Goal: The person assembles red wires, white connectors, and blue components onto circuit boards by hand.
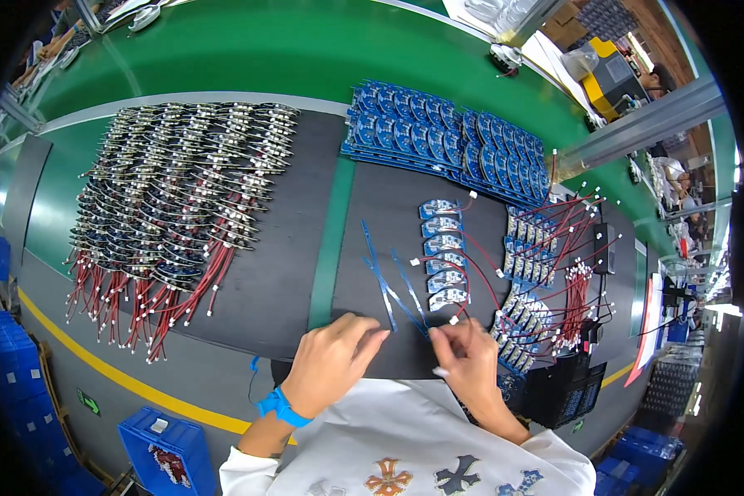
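My left hand (pixel 332 361) is over the near edge of the black mat, fingers curled and thumb a little apart from the forefinger, with nothing visible between them. A blue strap (pixel 283 407) circles that wrist. My right hand (pixel 469 355) is closed in a pinch, slightly blurred; what its fingers hold is hidden. Thin blue board strips (pixel 382 285) lie crossed on the mat between the hands, their near ends close to my fingertips. Just beyond my right hand, a column of several small curved circuit boards (pixel 445 246) with red wires and white connectors lies on the mat.
Rows of wired boards (pixel 182 182) cover the left mat. Stacked blue board panels (pixel 405 132) lie at the far side. More wired boards (pixel 527 248) and a red wire bundle (pixel 577 306) are on the right, beside a metal post (pixel 636 128). A blue bin (pixel 167 450) stands lower left.
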`<control>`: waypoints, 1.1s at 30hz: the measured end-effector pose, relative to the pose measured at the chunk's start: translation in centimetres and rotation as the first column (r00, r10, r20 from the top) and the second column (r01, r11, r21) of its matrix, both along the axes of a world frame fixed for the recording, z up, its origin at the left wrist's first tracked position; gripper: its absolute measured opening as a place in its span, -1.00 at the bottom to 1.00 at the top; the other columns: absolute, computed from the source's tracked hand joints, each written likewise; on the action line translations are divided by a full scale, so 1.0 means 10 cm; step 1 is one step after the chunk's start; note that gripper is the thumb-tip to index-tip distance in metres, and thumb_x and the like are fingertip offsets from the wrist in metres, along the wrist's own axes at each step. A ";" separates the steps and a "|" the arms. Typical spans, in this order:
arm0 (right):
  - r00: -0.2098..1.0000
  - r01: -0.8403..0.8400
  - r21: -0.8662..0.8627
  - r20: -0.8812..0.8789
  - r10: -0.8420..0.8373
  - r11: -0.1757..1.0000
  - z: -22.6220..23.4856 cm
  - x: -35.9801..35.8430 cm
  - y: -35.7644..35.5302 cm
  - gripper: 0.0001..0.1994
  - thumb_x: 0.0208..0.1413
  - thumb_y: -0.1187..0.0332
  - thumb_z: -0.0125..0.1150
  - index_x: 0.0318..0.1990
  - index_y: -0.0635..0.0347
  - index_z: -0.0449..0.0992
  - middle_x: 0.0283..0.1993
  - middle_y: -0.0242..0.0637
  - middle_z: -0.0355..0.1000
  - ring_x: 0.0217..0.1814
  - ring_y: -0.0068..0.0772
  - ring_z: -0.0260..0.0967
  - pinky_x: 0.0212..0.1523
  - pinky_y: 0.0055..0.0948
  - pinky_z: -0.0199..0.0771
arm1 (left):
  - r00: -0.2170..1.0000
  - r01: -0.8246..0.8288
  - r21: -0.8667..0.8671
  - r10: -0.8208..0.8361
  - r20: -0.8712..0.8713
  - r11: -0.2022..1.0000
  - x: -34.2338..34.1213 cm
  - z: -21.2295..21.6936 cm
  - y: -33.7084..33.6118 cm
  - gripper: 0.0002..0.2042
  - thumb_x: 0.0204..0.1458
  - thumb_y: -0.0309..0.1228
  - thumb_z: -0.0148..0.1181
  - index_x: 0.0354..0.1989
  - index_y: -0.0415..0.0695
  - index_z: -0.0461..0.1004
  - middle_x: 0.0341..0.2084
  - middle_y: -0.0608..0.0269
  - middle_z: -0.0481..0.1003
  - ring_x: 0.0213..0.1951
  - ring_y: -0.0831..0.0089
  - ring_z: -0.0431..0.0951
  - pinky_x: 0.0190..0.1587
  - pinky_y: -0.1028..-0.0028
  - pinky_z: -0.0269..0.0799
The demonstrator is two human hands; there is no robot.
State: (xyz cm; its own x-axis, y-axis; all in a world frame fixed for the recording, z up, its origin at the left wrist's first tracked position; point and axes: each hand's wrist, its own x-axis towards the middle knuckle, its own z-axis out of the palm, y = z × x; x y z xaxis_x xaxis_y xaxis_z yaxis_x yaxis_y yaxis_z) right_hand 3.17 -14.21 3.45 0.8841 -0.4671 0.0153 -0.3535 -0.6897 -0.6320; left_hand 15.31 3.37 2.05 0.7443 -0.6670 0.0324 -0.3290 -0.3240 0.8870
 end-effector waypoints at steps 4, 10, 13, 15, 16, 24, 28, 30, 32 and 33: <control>0.982 0.178 -0.283 0.117 -0.150 0.942 -0.13 0.02 -0.15 -0.40 -0.28 0.36 0.49 -0.02 0.35 0.39 -0.09 0.01 0.38 0.00 0.02 0.28 -0.04 -0.21 0.30 | 0.996 0.087 -0.035 -0.088 -0.033 0.996 -0.01 0.00 -0.18 -0.85 0.04 -0.44 0.20 -0.34 -0.31 0.50 -0.45 0.11 0.50 -0.58 0.35 0.51 -0.52 0.45 0.41; 0.949 0.280 0.092 0.127 -0.290 0.956 -0.29 0.20 -0.23 -0.10 -0.31 0.30 0.53 0.21 0.44 0.13 0.03 -0.03 0.35 0.03 -0.21 0.31 -0.03 -0.37 0.33 | 0.935 0.132 -0.132 -0.168 -0.312 0.982 -0.04 -0.02 -0.30 -0.80 0.11 -0.42 0.12 -0.23 -0.34 0.48 -0.35 0.05 0.52 -0.42 0.28 0.59 -0.41 0.41 0.49; 0.867 0.220 0.645 0.214 -0.450 0.732 -0.21 0.20 -0.26 -0.37 -0.13 0.51 0.40 0.13 0.45 0.25 0.05 -0.08 0.37 -0.02 -0.39 0.36 -0.02 -0.42 0.38 | 0.825 0.011 -0.232 -0.141 -0.548 0.973 -0.07 -0.03 -0.32 -0.71 0.19 -0.34 0.02 -0.05 -0.32 0.39 -0.19 0.05 0.51 -0.23 0.32 0.59 -0.29 0.40 0.51; 0.858 0.144 0.850 0.148 -0.492 0.507 -0.08 0.16 -0.26 -0.40 -0.13 0.62 0.34 0.13 0.48 0.25 0.10 -0.03 0.33 0.12 -0.35 0.31 0.02 -0.39 0.39 | 0.704 -0.092 -0.278 -0.135 -0.698 0.956 -0.09 0.01 -0.36 -0.63 0.25 -0.28 -0.06 0.08 -0.31 0.33 -0.07 0.06 0.49 -0.12 0.38 0.56 -0.18 0.44 0.53; 0.868 0.134 0.851 0.147 -0.475 0.508 -0.07 0.13 -0.20 -0.40 -0.13 0.62 0.34 0.13 0.48 0.25 0.10 -0.03 0.33 0.12 -0.35 0.31 0.02 -0.39 0.39 | 0.599 -0.228 -0.363 -0.164 -0.784 0.903 -0.08 0.07 -0.42 -0.61 0.25 -0.26 -0.06 0.08 -0.33 0.31 -0.11 0.08 0.49 -0.12 0.42 0.54 -0.17 0.45 0.50; 0.910 -0.329 0.575 0.404 0.089 0.749 -0.06 0.24 -0.02 -0.42 -0.07 0.63 0.25 0.16 0.38 0.22 0.07 -0.05 0.30 0.14 -0.29 0.26 -0.05 -0.45 0.38 | 0.486 -0.554 -0.394 -0.098 -0.868 0.733 0.14 0.07 -0.33 -0.67 0.28 -0.20 -0.13 0.03 -0.17 0.32 -0.26 0.24 0.52 -0.31 0.55 0.55 -0.34 0.59 0.51; 0.886 -0.444 0.677 0.232 0.402 0.588 -0.06 0.38 -0.21 -0.87 0.04 0.54 0.23 -0.26 0.33 0.44 -0.42 -0.32 0.47 -0.48 -0.58 0.39 -0.42 -0.61 0.39 | 0.484 -0.597 -0.419 -0.110 -0.868 0.684 0.10 -0.07 -0.23 -0.63 0.25 -0.13 -0.09 -0.03 -0.21 0.34 -0.39 0.21 0.50 -0.49 0.53 0.52 -0.49 0.53 0.49; 0.774 -0.579 0.582 0.172 0.609 0.571 0.05 0.53 -0.15 -0.84 0.02 0.44 0.30 -0.49 0.27 0.44 -0.67 -0.32 0.34 -0.68 -0.52 0.26 -0.63 -0.49 0.18 | 0.476 -0.620 -0.422 -0.111 -0.873 0.662 0.03 -0.07 -0.22 -0.65 0.25 -0.16 -0.07 -0.05 -0.21 0.36 -0.39 0.27 0.49 -0.45 0.58 0.50 -0.43 0.56 0.47; 0.718 -0.608 0.575 0.103 0.688 0.548 0.14 0.58 -0.06 -0.79 0.04 0.40 0.29 -0.52 0.29 0.42 -0.71 -0.26 0.29 -0.72 -0.43 0.20 -0.67 -0.41 0.10 | 0.530 -0.585 -0.383 -0.020 -0.848 0.715 -0.03 -0.08 -0.20 -0.68 0.25 -0.19 -0.05 -0.07 -0.22 0.39 -0.39 0.32 0.48 -0.40 0.64 0.48 -0.36 0.59 0.43; 0.717 -0.607 0.577 0.101 0.689 0.546 0.15 0.58 -0.06 -0.79 0.04 0.40 0.29 -0.52 0.29 0.42 -0.71 -0.26 0.29 -0.72 -0.43 0.20 -0.67 -0.41 0.10 | 0.475 -0.619 -0.392 -0.074 -0.877 0.680 -0.02 0.01 -0.19 -0.69 0.24 -0.22 -0.03 -0.09 -0.24 0.41 -0.38 0.35 0.47 -0.36 0.67 0.45 -0.32 0.61 0.40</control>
